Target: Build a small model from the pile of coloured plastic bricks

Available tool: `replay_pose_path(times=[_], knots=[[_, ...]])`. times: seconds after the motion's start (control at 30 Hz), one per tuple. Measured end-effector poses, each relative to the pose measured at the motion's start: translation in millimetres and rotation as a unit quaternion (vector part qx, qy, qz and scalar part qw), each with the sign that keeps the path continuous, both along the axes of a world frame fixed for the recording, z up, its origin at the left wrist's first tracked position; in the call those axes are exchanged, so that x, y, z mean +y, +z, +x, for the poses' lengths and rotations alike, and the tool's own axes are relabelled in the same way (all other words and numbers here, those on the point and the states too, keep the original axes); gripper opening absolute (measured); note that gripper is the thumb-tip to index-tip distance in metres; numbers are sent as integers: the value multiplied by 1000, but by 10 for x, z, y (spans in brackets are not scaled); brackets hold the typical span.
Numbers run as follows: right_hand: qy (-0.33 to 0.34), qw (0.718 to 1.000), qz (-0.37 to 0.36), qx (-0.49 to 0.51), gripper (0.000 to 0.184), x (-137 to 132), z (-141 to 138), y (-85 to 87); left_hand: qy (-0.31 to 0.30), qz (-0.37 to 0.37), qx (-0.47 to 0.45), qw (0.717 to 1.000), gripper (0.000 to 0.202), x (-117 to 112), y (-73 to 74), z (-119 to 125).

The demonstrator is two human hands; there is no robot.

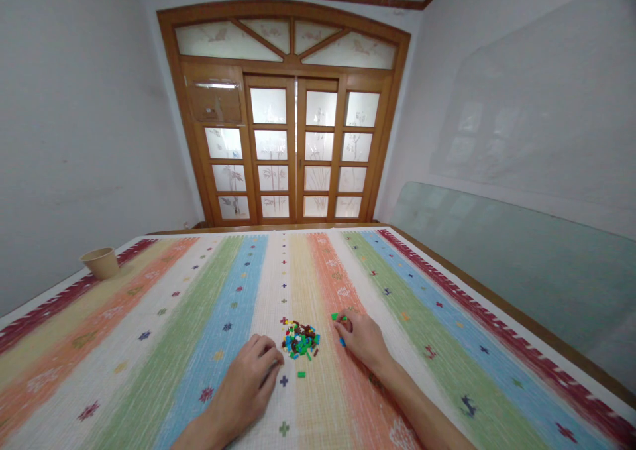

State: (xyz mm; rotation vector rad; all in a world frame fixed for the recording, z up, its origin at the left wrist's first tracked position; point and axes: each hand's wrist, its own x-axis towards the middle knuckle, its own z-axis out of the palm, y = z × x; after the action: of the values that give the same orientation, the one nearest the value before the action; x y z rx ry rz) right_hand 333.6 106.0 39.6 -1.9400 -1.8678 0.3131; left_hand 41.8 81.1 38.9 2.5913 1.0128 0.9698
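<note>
A small heap of building bricks (301,339) in green, blue, brown, white, red and yellow lies on the striped tablecloth between my hands. Just left of it, my left hand (256,370) rests on the cloth, its fingers loosely curled and apart, with nothing visible in them. One green brick (301,374) lies by itself in front of the heap. To the heap's right, my right hand (358,336) has thumb and fingers pinched at a green brick (335,317). A blue brick (342,342) shows by the thumb. My fingers partly cover these pieces.
A tan paper cup (100,263) stands at the table's far left edge. The striped tablecloth (199,317) covers the table. Beyond are wooden doors with glass panes (298,145), and a pale green panel (497,238) stands along the right wall.
</note>
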Motion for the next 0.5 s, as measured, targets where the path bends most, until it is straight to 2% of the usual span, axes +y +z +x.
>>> replay_pose_path(times=[0.5], knots=[[31,999,0,5,19,-24,-3,35,4,-11,20,1000,18,8,-32,-9]])
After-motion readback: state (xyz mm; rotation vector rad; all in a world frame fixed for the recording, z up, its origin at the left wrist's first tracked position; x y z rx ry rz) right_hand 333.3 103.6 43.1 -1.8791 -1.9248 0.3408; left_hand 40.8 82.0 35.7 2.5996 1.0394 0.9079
